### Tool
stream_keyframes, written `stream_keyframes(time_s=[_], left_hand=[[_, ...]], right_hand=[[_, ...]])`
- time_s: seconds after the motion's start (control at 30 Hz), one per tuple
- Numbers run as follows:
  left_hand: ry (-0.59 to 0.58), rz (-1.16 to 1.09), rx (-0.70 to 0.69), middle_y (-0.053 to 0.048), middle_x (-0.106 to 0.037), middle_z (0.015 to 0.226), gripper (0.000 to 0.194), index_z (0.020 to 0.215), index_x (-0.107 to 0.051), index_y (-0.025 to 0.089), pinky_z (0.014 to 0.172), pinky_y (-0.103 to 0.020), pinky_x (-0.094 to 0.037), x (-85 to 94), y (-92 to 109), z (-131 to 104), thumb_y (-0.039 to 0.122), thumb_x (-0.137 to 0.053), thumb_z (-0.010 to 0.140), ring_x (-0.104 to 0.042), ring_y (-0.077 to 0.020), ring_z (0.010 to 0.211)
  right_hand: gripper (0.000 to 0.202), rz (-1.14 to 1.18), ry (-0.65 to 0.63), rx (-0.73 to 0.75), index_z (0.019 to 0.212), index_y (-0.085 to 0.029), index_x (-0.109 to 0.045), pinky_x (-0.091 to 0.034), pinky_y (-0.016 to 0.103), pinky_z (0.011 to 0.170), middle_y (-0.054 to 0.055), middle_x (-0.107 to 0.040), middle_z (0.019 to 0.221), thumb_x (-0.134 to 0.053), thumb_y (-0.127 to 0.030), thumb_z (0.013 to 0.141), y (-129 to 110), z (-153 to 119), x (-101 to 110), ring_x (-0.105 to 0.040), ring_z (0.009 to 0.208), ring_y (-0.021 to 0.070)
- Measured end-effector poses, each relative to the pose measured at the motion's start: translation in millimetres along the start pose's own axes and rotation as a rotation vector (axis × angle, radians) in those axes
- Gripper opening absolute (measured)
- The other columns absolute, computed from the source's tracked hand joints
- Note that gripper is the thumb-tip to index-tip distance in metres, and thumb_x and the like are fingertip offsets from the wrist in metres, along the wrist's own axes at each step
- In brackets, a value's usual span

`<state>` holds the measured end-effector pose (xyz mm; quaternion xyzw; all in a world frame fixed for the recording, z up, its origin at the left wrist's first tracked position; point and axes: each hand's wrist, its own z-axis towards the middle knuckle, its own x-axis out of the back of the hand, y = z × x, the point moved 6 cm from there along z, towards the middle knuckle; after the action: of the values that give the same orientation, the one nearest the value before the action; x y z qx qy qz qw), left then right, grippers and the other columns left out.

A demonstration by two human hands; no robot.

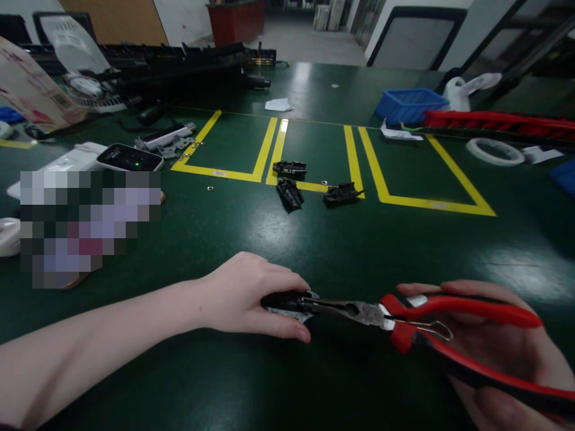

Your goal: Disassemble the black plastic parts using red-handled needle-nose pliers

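My left hand (251, 296) is closed around a small black part with a grey metal edge (287, 304), low over the green table. In my right hand (503, 335) are long-nose pliers with red and black handles (368, 312). Their jaws point left, and the tips meet the right end of the black part; whether they grip it I cannot tell. Farther back lie three similar black plastic pieces, one across the yellow tape (290, 168), one slanted (290, 194) and one to the right (342, 193).
Yellow tape outlines (321, 187) mark the green tabletop (202, 233). Small metal rings (210, 188) lie about. At left are a black-screened device (130, 158) and metal brackets (173, 143). A blue bin (408, 106), a red strip (498, 124) and a white tape roll (495, 151) are at right.
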<state>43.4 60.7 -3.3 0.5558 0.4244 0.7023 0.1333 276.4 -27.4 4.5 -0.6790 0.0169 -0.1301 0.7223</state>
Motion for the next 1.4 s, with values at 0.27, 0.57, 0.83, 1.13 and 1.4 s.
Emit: stream_keyframes(time_s=[0.27, 0.57, 0.83, 1.13, 1.4], left_hand=[[0.039, 0.349, -0.174, -0.008, -0.062, 0.105, 0.056, 0.133, -0.060, 0.022, 0.067, -0.029, -0.043, -5.0, 11.7, -3.1, 0.062, -0.053, 0.095, -0.058, -0.0195, 0.084], [-0.066, 0.378, -0.144, -0.009, -0.058, 0.141, 0.052, 0.148, -0.042, 0.016, 0.104, -0.038, -0.042, -5.5, 15.9, -1.6, 0.032, -0.050, 0.100, -0.054, -0.0235, 0.123], [-0.025, 0.234, -0.094, -0.001, -0.039, 0.160, 0.071, 0.154, -0.032, 0.019, 0.127, -0.046, -0.007, -2.7, 10.0, -3.2, 0.020, -0.051, 0.086, -0.030, -0.0230, 0.150], [0.045, 0.181, -0.079, -0.008, -0.037, 0.160, 0.080, 0.155, -0.026, 0.017, 0.128, -0.050, -0.006, 2.1, 7.5, -4.5, 0.022, -0.054, 0.080, -0.031, -0.0261, 0.149], [0.122, 0.293, 0.045, -0.016, -0.035, 0.158, 0.108, 0.157, -0.021, 0.013, 0.119, -0.052, -0.030, 2.0, 3.5, -4.8, 0.057, -0.074, 0.073, -0.037, -0.0353, 0.141]], right_hand=[[0.055, 0.118, 0.002, -0.067, 0.115, -0.037, -0.068, -0.065, 0.035, 0.075, 0.011, -0.072, 0.114, -0.084, -0.054, 0.065, 10.7, 5.3, 5.7, -0.073, 0.097, 0.0321], [0.058, 0.172, 0.068, -0.105, 0.111, -0.034, -0.069, -0.064, 0.032, 0.073, 0.009, -0.073, 0.110, -0.088, -0.051, 0.059, 7.6, 4.1, 1.6, -0.074, 0.093, 0.0286], [0.057, 0.194, 0.073, -0.103, 0.114, -0.033, -0.070, -0.060, 0.026, 0.083, 0.007, -0.074, 0.110, -0.087, -0.048, 0.061, 15.2, 6.2, 9.7, -0.073, 0.101, 0.0250], [0.056, 0.210, 0.106, -0.163, 0.111, -0.034, -0.071, -0.058, 0.024, 0.084, 0.005, -0.074, 0.109, -0.088, -0.048, 0.060, 18.2, 4.6, 7.1, -0.072, 0.101, 0.0236], [0.059, 0.209, 0.135, -0.197, 0.109, -0.034, -0.072, -0.060, 0.025, 0.081, 0.006, -0.074, 0.106, -0.090, -0.050, 0.055, 21.2, 3.4, 8.9, -0.072, 0.100, 0.0251]])
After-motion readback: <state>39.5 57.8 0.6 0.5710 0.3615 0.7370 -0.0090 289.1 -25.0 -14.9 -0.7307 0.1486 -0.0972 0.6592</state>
